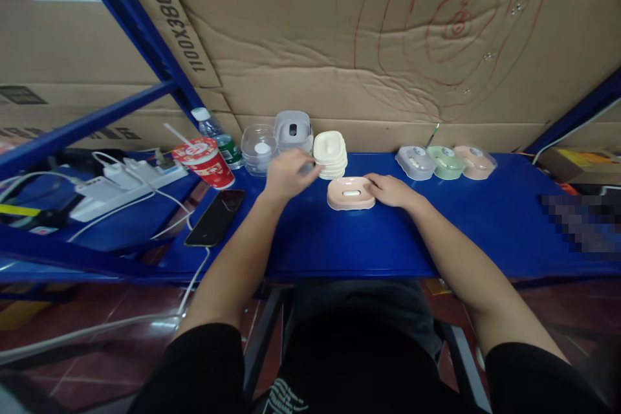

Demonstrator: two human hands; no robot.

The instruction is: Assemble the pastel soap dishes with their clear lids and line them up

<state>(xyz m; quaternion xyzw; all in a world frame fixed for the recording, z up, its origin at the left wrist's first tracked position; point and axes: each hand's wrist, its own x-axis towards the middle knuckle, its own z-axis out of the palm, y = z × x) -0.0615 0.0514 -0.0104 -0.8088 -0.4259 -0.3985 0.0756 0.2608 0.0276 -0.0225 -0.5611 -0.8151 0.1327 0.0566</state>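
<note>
On the blue table in front of me sits a pink soap dish [351,193], with a pale oval at its centre. My right hand [389,190] grips its right end, thumb and fingers closed at the rim. Raised just left of a stack of cream soap dish parts [330,154], my left hand [288,174] has its fingers curled together in a pinch. What lies in that pinch, if anything, is too small and blurred to make out. Behind the left hand stand grey soap dish parts [293,128] and a stack of clear plastic lids [259,145], partly hidden by the hand.
Three lidded soap dishes, grey [416,162], green [444,162] and pink [474,162], stand in a row at the back right. On the left are a red cup [206,165], a water bottle [220,139], a phone [215,217] and a power strip [127,184] with cables. Cardboard [301,26] walls the back.
</note>
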